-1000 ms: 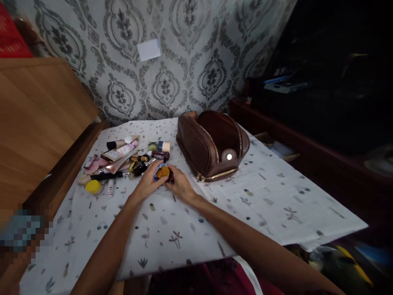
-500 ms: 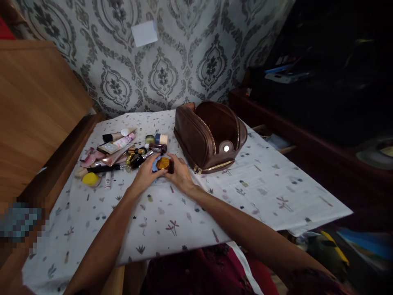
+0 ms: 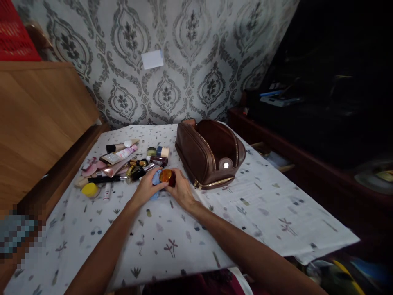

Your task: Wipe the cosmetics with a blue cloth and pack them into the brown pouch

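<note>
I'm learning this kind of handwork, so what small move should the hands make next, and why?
I'd probably turn the amber jar slightly against the blue cloth: the right hand grips the jar, while the left hand holds the cloth at its side, which looks like a wiping hold.

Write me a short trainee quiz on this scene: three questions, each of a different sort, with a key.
1. Multiple choice: what is held between the left hand and the right hand?
A) the white tube
B) the amber jar
C) the pink tube
2. True or false: the top of the bag is unzipped and gapes open.
3. Fill in the missing word: seen from the person's side, the yellow lid is to the ____ of the bag.

Key: 1. B; 2. true; 3. left
</note>
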`<state>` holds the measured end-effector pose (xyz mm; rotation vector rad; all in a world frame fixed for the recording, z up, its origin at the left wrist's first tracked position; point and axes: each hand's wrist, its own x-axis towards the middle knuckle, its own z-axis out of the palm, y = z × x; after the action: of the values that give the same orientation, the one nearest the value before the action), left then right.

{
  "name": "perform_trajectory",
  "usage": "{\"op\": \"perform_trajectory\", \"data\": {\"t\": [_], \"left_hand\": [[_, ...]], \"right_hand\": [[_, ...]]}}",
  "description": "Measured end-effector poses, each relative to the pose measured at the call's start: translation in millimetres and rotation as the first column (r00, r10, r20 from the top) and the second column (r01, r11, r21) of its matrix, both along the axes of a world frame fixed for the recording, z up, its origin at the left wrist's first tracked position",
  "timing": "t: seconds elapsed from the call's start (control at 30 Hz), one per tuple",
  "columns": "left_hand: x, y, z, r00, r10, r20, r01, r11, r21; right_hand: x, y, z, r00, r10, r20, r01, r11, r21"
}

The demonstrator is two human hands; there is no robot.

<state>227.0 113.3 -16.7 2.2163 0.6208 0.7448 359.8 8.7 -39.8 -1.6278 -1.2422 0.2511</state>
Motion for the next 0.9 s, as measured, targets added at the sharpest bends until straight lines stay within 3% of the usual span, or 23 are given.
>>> {"op": "perform_trajectory", "data": {"t": [0.17, 0.4, 0.6, 0.8, 0.9], "left_hand": [[2, -3, 0.8, 0.998, -0.042, 0.046, 0.046, 0.996, -0.082], [1, -1, 5.5, 0.986, 0.004, 0.167, 0.052, 0.944, -0.326], [2, -6, 6.9, 0.985, 0.053, 0.164, -0.019, 0.979, -0.202], [3, -11, 11.8, 0.987, 0.026, 0.158, -0.027, 1.0, 0.007], [3, -15, 14.6, 0.988, 0.014, 0.156, -0.027, 0.996, 0.084]], "right_hand": [[-3, -1, -0.9, 0.999, 0.045, -0.008, -0.044, 0.999, 0.021], [3, 3, 1.1, 0.996, 0.05, -0.078, -0.042, 0.994, 0.106], [5, -1, 6.0, 0.996, 0.033, -0.087, -0.022, 0.992, 0.128], [3, -5, 9.1, 0.99, -0.012, -0.138, 0.013, 1.0, 0.009], [3, -4, 8.7, 0.991, -0.023, -0.129, 0.024, 1.0, 0.011]]}}
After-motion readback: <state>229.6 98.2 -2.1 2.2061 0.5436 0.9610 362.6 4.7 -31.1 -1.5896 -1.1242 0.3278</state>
